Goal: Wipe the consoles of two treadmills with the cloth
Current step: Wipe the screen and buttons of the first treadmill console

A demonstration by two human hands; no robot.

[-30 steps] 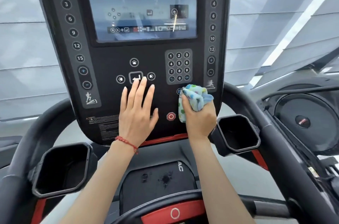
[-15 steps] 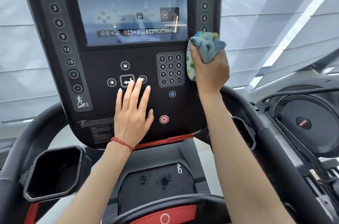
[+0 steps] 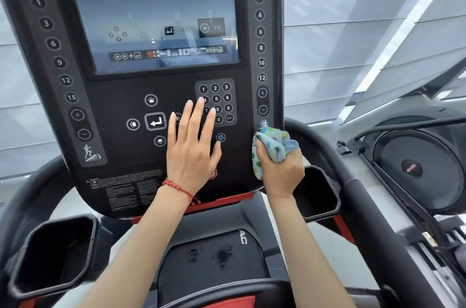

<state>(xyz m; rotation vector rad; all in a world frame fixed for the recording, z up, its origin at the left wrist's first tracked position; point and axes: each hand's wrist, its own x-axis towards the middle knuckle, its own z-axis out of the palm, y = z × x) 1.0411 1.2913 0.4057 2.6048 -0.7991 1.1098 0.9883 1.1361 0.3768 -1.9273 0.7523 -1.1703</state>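
Note:
A black treadmill console (image 3: 121, 95) with a lit screen (image 3: 153, 22) and button strips fills the view ahead of me. My left hand (image 3: 193, 146) lies flat and open on its lower middle, fingers spread over the keypad (image 3: 216, 100) and covering the red stop button. My right hand (image 3: 281, 171) grips a bunched light-blue cloth with coloured dots (image 3: 272, 147), pressed against the console's lower right edge just below the right button strip (image 3: 261, 55).
Black cup holders sit at the lower left (image 3: 50, 254) and behind my right wrist (image 3: 320, 196). Curved black handrails (image 3: 358, 196) flank the console. Another machine with a round black housing (image 3: 418, 169) stands to the right. Grey blinds hang behind.
My right hand has dragged the cloth down the right button strip from about mid-height to the console's lower right corner. My left hand has slid a little to the right onto the keypad.

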